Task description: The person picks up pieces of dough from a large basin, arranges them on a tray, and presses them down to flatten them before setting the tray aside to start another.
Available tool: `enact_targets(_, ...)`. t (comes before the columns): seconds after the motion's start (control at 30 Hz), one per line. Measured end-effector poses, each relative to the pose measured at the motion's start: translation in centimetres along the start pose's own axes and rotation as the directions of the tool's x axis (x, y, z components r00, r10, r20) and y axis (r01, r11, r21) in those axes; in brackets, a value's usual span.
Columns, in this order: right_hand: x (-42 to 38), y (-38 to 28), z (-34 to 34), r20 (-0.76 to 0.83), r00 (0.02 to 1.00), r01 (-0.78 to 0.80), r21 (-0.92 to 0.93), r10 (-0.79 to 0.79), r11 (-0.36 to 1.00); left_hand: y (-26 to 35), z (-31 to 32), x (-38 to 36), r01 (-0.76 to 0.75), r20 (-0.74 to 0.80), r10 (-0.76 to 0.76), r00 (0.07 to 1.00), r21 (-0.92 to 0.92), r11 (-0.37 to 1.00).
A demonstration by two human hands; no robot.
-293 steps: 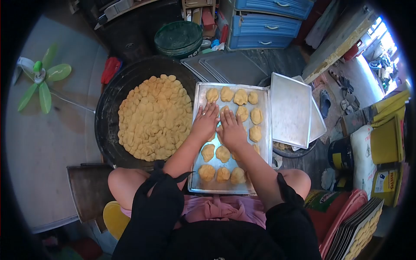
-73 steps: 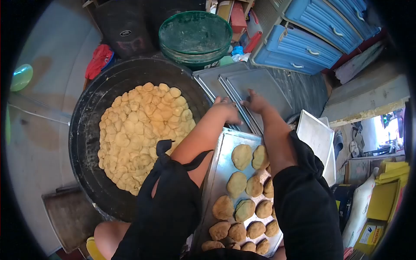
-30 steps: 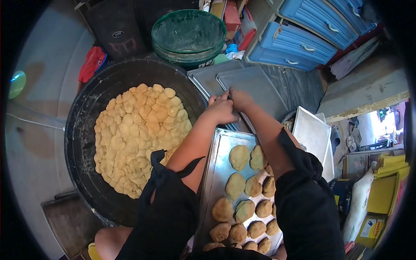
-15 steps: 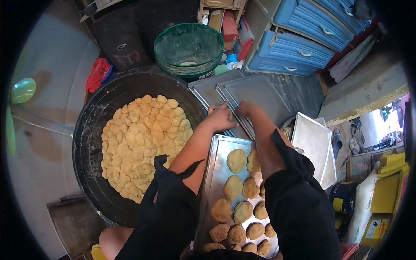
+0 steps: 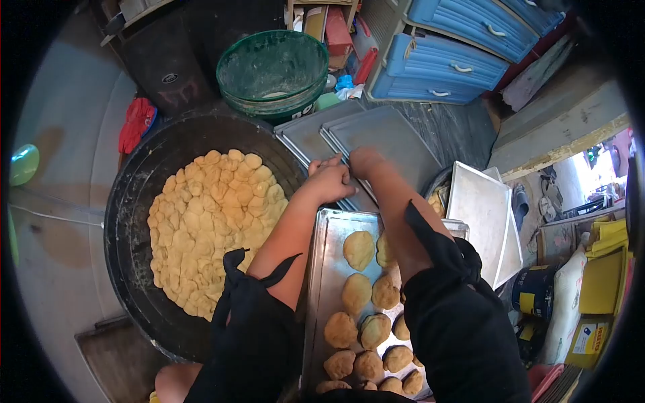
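Two hands, left hand [image 5: 328, 180] and right hand [image 5: 363, 161], fingers curled onto stacked empty baking trays [image 5: 390, 138], three visible, dough-filled tray [image 5: 322, 282] nearer.

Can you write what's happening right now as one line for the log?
left hand: on stacked empty trays | right hand: same stack's edge | filled tray: dough pieces, under forearms | big pan: dough heap

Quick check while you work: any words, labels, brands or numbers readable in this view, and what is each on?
Nothing reads in full.
Green tub: white letters low on its wall, cut off and too small to read.
Black speaker box: small oval badge, unreadable.
Yellow carton: red print on a white label, blurred.
Blue and yellow can: label too small to read.
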State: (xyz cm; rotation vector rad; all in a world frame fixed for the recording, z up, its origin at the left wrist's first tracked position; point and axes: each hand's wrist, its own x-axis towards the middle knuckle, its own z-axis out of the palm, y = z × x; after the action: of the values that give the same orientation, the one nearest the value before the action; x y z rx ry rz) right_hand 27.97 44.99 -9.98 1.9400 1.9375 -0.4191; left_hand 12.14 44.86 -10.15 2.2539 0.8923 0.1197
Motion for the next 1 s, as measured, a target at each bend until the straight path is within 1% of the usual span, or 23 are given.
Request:
enact_targets(0.03,-0.1,-0.1,-0.1,0.027,0.999,-0.021,0.019,0.021,1.000,-0.1,0.0,-0.1,0.002,0.002,-0.002,1.000,-0.002,1.000)
enact_targets(0.17,-0.4,-0.1,-0.1,-0.004,1.000,-0.029,0.048,0.029,0.998,-0.1,0.0,0.0,0.012,-0.004,-0.012,1.000,-0.022,1.000)
enact_targets(0.23,-0.2,0.0,-0.1,0.080,0.990,-0.130,0.176,0.118,0.976,-0.1,-0.1,0.1,0.009,0.022,-0.009,1.000,0.005,1.000)
enact_targets(0.27,-0.2,0.0,0.5,0.081,0.989,-0.134,0.176,0.121,0.975,0.0,0.0,0.1,0.007,0.024,-0.007,1.000,0.004,1.000)
enact_targets(0.33,-0.3,-0.3,2.2,-0.039,0.941,-0.283,0.452,0.336,0.846,0.0,0.0,-0.1,0.016,0.014,-0.016,1.000,0.004,1.000)
enact_targets(0.37,0.0,0.2,2.6,-0.034,0.938,-0.294,0.450,0.345,0.843,0.0,0.1,-0.1,0.008,0.021,-0.008,1.000,-0.002,1.000)
enact_targets(0.43,0.3,0.7,2.2,0.135,0.964,-0.267,0.448,0.231,0.853,-0.3,0.1,0.0,-0.001,0.008,0.001,1.000,-0.035,0.999)
enact_targets(0.47,0.2,0.7,2.3,0.139,0.962,-0.274,0.450,0.237,0.850,-0.2,0.2,0.0,-0.005,0.015,0.006,1.000,-0.036,0.999)
enact_targets(0.53,0.4,0.2,1.9,0.096,0.972,-0.234,0.418,0.213,0.878,-0.4,0.2,0.0,0.008,-0.004,-0.008,1.000,-0.050,0.999)
enact_targets(0.67,-0.2,0.0,1.1,0.082,0.984,-0.176,0.365,0.157,0.914,-0.3,0.0,-0.1,-0.001,0.004,0.001,1.000,-0.031,1.000)
enact_targets(0.73,-0.5,0.1,0.7,0.034,0.996,-0.085,0.345,0.077,0.935,-0.2,-0.1,0.0,-0.007,0.012,0.007,1.000,-0.020,1.000)
enact_targets(0.87,0.1,-0.4,0.9,0.010,0.999,-0.045,0.382,0.044,0.923,-0.3,-0.2,0.0,-0.009,0.014,0.009,1.000,-0.007,1.000)
enact_targets(0.93,0.2,-0.4,1.1,-0.019,0.998,-0.053,0.331,0.063,0.942,-0.3,-0.1,-0.1,-0.017,0.012,0.017,1.000,-0.043,0.999)
enact_targets(1.0,0.4,-0.3,1.2,-0.015,0.999,-0.043,0.311,0.050,0.949,-0.4,0.0,-0.1,-0.019,0.003,0.019,1.000,-0.035,0.999)
